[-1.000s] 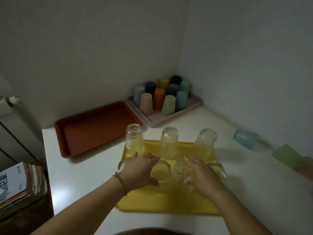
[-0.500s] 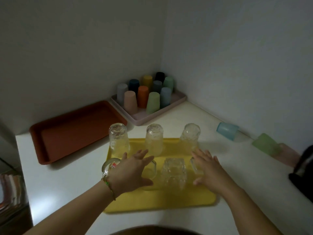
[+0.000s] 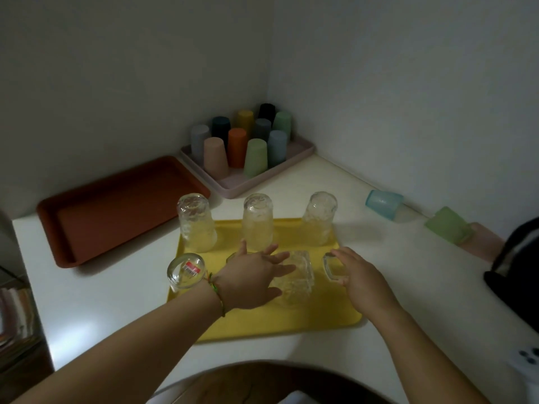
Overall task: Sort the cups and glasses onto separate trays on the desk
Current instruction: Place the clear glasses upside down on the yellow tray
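Note:
On the yellow tray (image 3: 291, 325), three clear glasses stand upside down in the back row: left (image 3: 197, 225), middle (image 3: 258, 221), right (image 3: 319, 218). The front row holds a glass with a red sticker (image 3: 186, 271), a textured glass (image 3: 297, 282) and a glass (image 3: 331, 266) at the right. My left hand (image 3: 252, 279) hovers with spread fingers beside the textured glass and hides another glass below it. My right hand (image 3: 360, 277) has relaxed fingers touching the right front glass. Several coloured plastic cups (image 3: 255, 157) stand upside down on the pink tray (image 3: 303, 148).
An orange-brown tray (image 3: 116, 205) with nothing on it lies at the back left. A blue cup (image 3: 383, 204), a green cup (image 3: 446, 224) and a pink cup (image 3: 482, 242) lie on their sides along the right wall. A black object (image 3: 516, 272) sits at the right edge, and stacked books (image 3: 14, 316) at the left.
One second ago both hands were curled round front-row glasses. They have since let go and spread their fingers, and the view has shifted to the right.

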